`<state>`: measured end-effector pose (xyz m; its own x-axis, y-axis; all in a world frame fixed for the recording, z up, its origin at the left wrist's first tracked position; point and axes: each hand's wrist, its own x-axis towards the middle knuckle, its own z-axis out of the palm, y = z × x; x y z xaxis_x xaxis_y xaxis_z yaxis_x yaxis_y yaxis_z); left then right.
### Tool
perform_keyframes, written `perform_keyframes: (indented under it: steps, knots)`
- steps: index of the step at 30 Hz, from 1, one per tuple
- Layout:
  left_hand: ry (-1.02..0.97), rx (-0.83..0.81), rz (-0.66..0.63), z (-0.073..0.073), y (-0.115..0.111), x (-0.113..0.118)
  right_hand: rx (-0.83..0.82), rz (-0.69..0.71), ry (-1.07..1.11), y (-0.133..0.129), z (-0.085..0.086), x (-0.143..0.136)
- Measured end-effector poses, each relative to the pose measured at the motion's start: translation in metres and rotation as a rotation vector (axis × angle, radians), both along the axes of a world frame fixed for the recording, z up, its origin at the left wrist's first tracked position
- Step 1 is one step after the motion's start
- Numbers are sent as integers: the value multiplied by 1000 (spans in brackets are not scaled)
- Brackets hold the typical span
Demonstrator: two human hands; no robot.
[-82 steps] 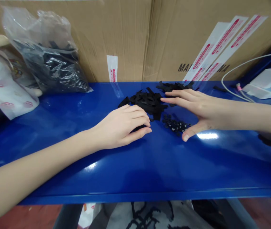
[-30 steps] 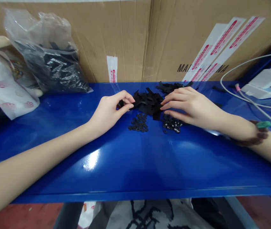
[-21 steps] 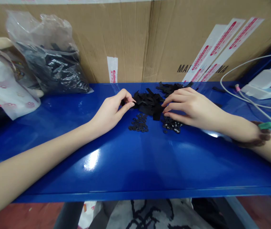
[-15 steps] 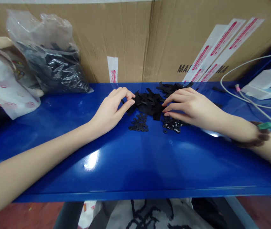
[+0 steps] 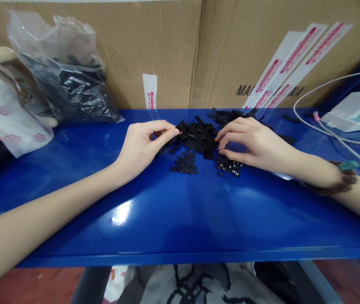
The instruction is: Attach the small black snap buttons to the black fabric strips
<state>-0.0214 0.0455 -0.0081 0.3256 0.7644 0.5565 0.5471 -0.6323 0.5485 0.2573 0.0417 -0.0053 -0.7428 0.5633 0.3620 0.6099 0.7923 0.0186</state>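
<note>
A pile of short black fabric strips [image 5: 197, 134] lies on the blue table in front of me. My left hand [image 5: 148, 145] is at the pile's left edge, thumb and forefinger pinched together; what is between the tips is too small to make out. At the right edge, my right hand [image 5: 247, 139] curves over the strips with its fingers bent and a gap between thumb and forefinger. Nearer to me lie a cluster of small black rings [image 5: 184, 162] and, under my right thumb, a cluster of black pieces with white S marks [image 5: 230, 166].
A clear plastic bag [image 5: 75, 84] of black material stands at the back left, beside a white printed bag [image 5: 5, 114]. Cardboard [image 5: 167, 46] closes off the back. A white cable [image 5: 306, 93] and a white power strip [image 5: 353, 107] lie at the right.
My left thumb and forefinger have closed into a pinch, and that hand has turned slightly. My right hand's fingers have curled a little, with the thumb lower.
</note>
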Motion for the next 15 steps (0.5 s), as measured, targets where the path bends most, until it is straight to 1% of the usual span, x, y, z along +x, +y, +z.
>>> perform_keyframes:
  steps: [6,8,12,15]
  knots:
    - [-166,-201,-13,5,-6,2,6,-72,130,-11,5,-6]
    - [-166,-165,-3,8,-8,2,0,-70,168,-14,5,-7]
    - [-87,22,70,16,-14,4,-22,-28,177,-16,4,-9]
    - [-101,3,108,19,-19,5,-41,9,178,-15,4,-9]
